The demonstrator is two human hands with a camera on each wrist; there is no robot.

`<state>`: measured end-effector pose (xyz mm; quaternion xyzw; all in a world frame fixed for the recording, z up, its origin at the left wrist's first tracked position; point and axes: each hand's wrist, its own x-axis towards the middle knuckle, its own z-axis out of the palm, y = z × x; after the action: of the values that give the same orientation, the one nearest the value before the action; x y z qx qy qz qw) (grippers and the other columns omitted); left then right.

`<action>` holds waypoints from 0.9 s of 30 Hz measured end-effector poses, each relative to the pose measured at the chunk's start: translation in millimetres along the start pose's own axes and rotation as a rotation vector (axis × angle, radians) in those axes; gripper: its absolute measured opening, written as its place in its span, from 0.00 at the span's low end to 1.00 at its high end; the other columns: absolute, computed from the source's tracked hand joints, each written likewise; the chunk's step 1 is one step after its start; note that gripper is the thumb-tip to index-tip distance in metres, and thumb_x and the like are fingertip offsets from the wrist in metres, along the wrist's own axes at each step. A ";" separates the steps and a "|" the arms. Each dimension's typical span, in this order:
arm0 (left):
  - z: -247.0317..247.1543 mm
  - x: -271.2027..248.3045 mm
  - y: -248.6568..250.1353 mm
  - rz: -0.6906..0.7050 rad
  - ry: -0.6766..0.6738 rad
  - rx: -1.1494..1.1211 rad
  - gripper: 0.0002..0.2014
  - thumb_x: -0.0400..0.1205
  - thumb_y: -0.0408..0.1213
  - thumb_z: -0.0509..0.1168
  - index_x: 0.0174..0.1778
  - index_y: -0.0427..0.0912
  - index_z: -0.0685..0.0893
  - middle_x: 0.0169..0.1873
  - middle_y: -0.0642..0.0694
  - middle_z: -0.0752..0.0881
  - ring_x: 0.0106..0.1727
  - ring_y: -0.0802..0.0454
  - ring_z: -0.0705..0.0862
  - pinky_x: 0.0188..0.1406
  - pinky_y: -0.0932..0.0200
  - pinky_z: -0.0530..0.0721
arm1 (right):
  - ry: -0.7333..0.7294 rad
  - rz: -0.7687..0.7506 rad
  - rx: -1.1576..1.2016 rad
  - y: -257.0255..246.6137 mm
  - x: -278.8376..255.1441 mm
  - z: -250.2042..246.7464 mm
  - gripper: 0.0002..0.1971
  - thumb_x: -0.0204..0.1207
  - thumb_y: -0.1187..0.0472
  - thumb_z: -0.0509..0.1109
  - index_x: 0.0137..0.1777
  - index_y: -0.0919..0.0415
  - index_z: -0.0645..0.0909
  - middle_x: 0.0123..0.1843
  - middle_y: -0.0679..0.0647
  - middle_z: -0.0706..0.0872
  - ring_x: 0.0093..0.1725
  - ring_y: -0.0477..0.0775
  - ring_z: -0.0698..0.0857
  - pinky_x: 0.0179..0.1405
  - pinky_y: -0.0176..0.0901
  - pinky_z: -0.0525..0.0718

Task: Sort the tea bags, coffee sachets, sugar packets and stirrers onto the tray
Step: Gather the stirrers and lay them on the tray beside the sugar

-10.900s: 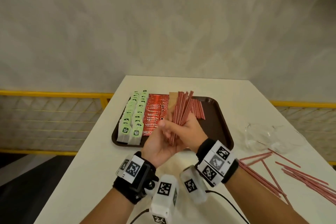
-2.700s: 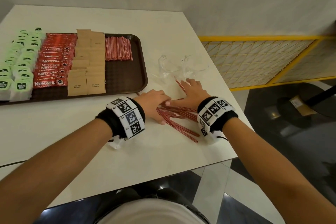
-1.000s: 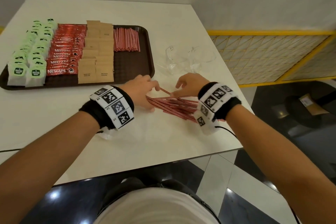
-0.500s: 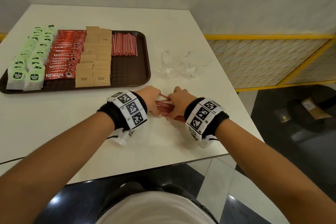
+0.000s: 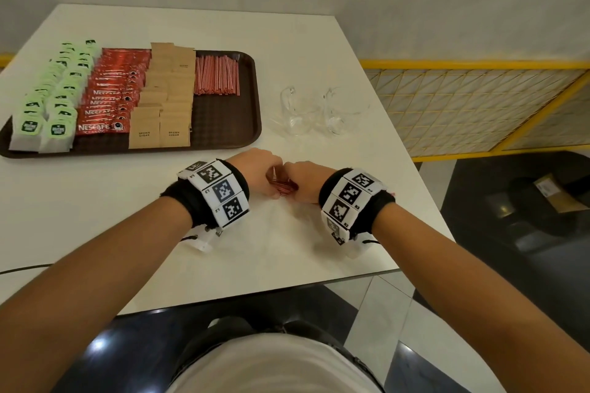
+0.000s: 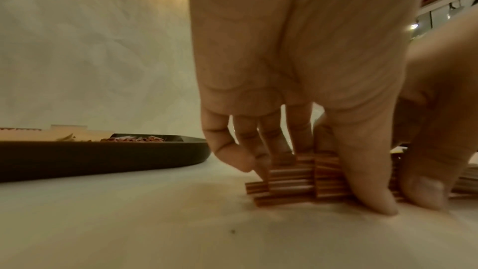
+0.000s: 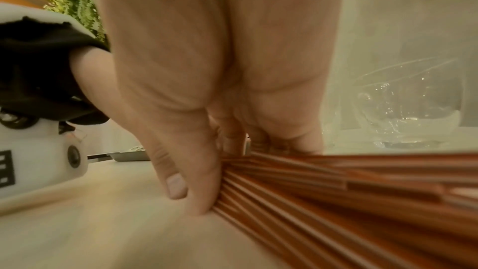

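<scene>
Red-and-white striped plastic stirrers [image 5: 282, 189], loose lot: now gathered into one tight bundle on the white table [image 5: 95, 210], just off the near right corner of the brown plastic tray [image 5: 252, 99]. A second ago the same sticks lay fanned between the hands; half a second ago they were half drawn together.

Left hand [image 5: 260, 174]: fingers and thumb curled round the bundle's left end, tips down on the table.

Right hand [image 5: 303, 180]: thumb and fingers pinching the bundle just beside the left hand; long ends run back under the wrist.

On tray, left to right: green-tagged white tea bags [image 5: 48, 99], red coffee sachets [image 5: 111, 96], brown paper sugar packets [image 5: 166, 105], an earlier row of red stirrers [image 5: 217, 75] at the far right.

Right of tray: clear plastic packaging [image 5: 316, 112].

Assessment: collection of the strays looks finished; the bundle is ready to be lifted and laid on the bare tray floor in front of the existing stirrer row. Ends sit uneven, so squaring may be needed.
</scene>
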<state>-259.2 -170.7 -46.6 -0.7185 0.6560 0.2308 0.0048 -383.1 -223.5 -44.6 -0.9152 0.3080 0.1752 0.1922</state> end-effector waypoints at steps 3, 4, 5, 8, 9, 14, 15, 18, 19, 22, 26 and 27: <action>1.5 -0.2 -0.7 0.007 -0.021 0.001 0.17 0.75 0.44 0.72 0.56 0.41 0.82 0.52 0.45 0.85 0.53 0.48 0.81 0.45 0.62 0.72 | -0.011 -0.008 -0.022 -1.0 -1.5 5.1 0.19 0.81 0.57 0.62 0.67 0.68 0.70 0.63 0.64 0.79 0.61 0.63 0.80 0.62 0.52 0.77; 1.3 -1.0 -0.3 0.012 -0.041 0.019 0.16 0.76 0.45 0.71 0.56 0.41 0.82 0.50 0.45 0.85 0.51 0.49 0.80 0.42 0.62 0.72 | -0.026 -0.008 -0.047 -1.1 -2.4 5.9 0.19 0.82 0.57 0.60 0.67 0.69 0.70 0.64 0.65 0.77 0.62 0.65 0.78 0.62 0.52 0.76; 0.6 -1.5 -0.1 0.019 -0.059 0.033 0.15 0.77 0.45 0.70 0.55 0.40 0.83 0.46 0.46 0.83 0.48 0.50 0.79 0.37 0.63 0.71 | -0.036 -0.013 -0.077 -1.2 -3.4 6.0 0.19 0.82 0.57 0.58 0.68 0.69 0.69 0.65 0.66 0.76 0.64 0.65 0.76 0.63 0.52 0.74; -4.2 -2.3 -0.4 0.037 -0.097 0.019 0.13 0.78 0.44 0.69 0.52 0.40 0.85 0.38 0.49 0.80 0.41 0.52 0.76 0.31 0.68 0.68 | 0.000 -0.039 -0.135 -2.1 -4.3 10.5 0.18 0.82 0.59 0.57 0.69 0.68 0.68 0.65 0.66 0.71 0.66 0.65 0.71 0.59 0.53 0.73; -5.9 -2.6 -1.5 0.040 -0.102 0.015 0.12 0.78 0.44 0.69 0.51 0.40 0.85 0.36 0.49 0.79 0.40 0.52 0.76 0.31 0.68 0.68 | 0.035 -0.053 -0.143 -2.9 -4.4 14.0 0.17 0.82 0.61 0.57 0.68 0.68 0.68 0.65 0.65 0.71 0.65 0.64 0.71 0.57 0.51 0.73; -17.8 -8.2 -11.2 0.033 -0.085 0.031 0.11 0.78 0.41 0.68 0.53 0.41 0.86 0.39 0.49 0.82 0.41 0.54 0.77 0.31 0.66 0.70 | 0.182 -0.140 -0.129 -5.4 -1.9 24.8 0.14 0.80 0.61 0.57 0.63 0.65 0.68 0.60 0.62 0.74 0.59 0.63 0.74 0.52 0.49 0.69; -20.3 -9.2 -13.6 0.028 -0.076 0.030 0.11 0.78 0.40 0.68 0.54 0.42 0.86 0.44 0.47 0.84 0.43 0.55 0.77 0.34 0.65 0.70 | 0.177 -0.136 -0.128 -5.5 0.3 24.7 0.14 0.79 0.61 0.58 0.63 0.65 0.68 0.59 0.61 0.74 0.59 0.62 0.74 0.51 0.48 0.69; -32.8 -15.2 -20.2 0.019 -0.035 -0.029 0.19 0.77 0.41 0.70 0.63 0.44 0.81 0.51 0.49 0.82 0.51 0.56 0.78 0.44 0.68 0.72 | 0.102 -0.095 -0.120 -7.5 8.6 19.0 0.16 0.78 0.62 0.60 0.65 0.65 0.67 0.61 0.62 0.73 0.61 0.63 0.73 0.55 0.51 0.72; -38.6 -18.9 -22.7 0.022 -0.002 -0.064 0.23 0.77 0.44 0.71 0.68 0.46 0.77 0.54 0.50 0.81 0.55 0.55 0.78 0.50 0.67 0.72 | 0.080 -0.087 -0.098 -7.9 10.6 15.2 0.17 0.78 0.64 0.61 0.66 0.66 0.68 0.62 0.62 0.73 0.62 0.64 0.73 0.57 0.51 0.72; -60.2 -33.6 -27.2 0.035 0.238 -0.228 0.31 0.77 0.51 0.67 0.76 0.50 0.68 0.63 0.49 0.77 0.63 0.56 0.73 0.59 0.62 0.68 | 0.125 -0.159 0.102 -8.5 10.9 -3.9 0.13 0.80 0.68 0.59 0.64 0.68 0.71 0.62 0.64 0.75 0.55 0.60 0.77 0.54 0.47 0.76; -77.9 -40.2 -27.5 -0.006 0.630 -0.610 0.22 0.87 0.48 0.51 0.77 0.48 0.66 0.68 0.49 0.75 0.69 0.55 0.71 0.64 0.61 0.65 | 0.254 -0.246 0.494 -8.3 2.5 -35.4 0.07 0.84 0.68 0.52 0.56 0.63 0.70 0.50 0.56 0.76 0.46 0.51 0.76 0.47 0.40 0.78; -78.1 -39.0 -28.0 -0.030 0.684 -0.705 0.20 0.88 0.46 0.48 0.76 0.47 0.67 0.68 0.48 0.76 0.69 0.54 0.73 0.64 0.62 0.66 | 0.273 -0.265 0.563 -7.3 0.3 -40.6 0.05 0.85 0.68 0.52 0.55 0.61 0.68 0.47 0.53 0.75 0.44 0.48 0.76 0.46 0.35 0.78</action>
<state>-208.6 -154.4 28.1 -0.7205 0.4914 0.1894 -0.4512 -370.0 -236.9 -7.9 -0.8732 0.2455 -0.0673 0.4156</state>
